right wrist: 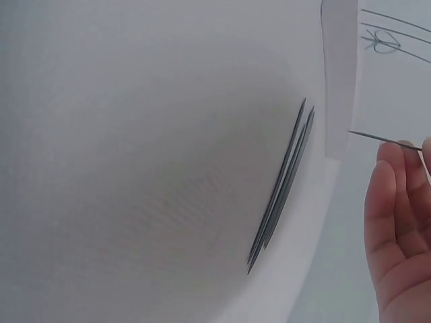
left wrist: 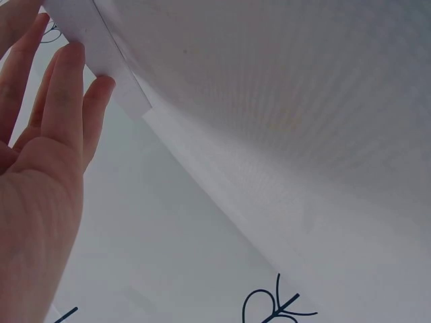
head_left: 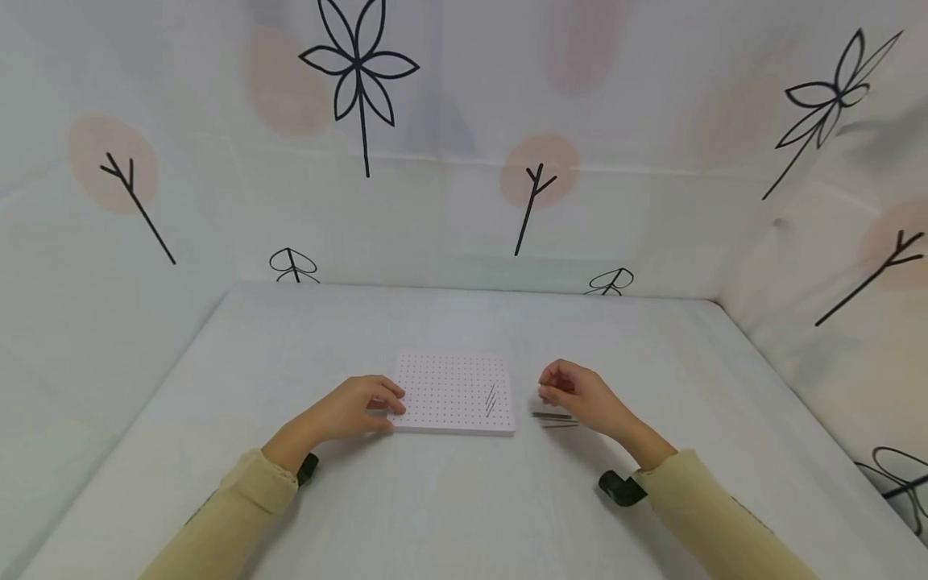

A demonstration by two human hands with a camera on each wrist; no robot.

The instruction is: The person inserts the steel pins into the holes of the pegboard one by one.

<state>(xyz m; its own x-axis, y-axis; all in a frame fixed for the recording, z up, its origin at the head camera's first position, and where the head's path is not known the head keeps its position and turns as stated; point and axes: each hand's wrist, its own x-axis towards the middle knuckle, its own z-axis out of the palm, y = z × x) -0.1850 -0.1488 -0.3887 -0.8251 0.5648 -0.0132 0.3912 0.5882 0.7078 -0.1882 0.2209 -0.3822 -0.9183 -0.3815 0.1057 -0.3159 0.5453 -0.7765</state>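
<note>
Left hand: relaxed fingers touch the left edge of a pale, flat, perforated board. Right hand: fingers pinch a thin, dark, pointed rod near similar loose rods.

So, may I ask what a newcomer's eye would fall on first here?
Probably the bold black flowers on the backdrop. Then the dotted board on the table, with the left hand at its left edge. To its right, the right hand pinches a thin pin near several loose pins.

left hand with fingers slightly bent, right hand pinching, both forearms stretched forward
</note>
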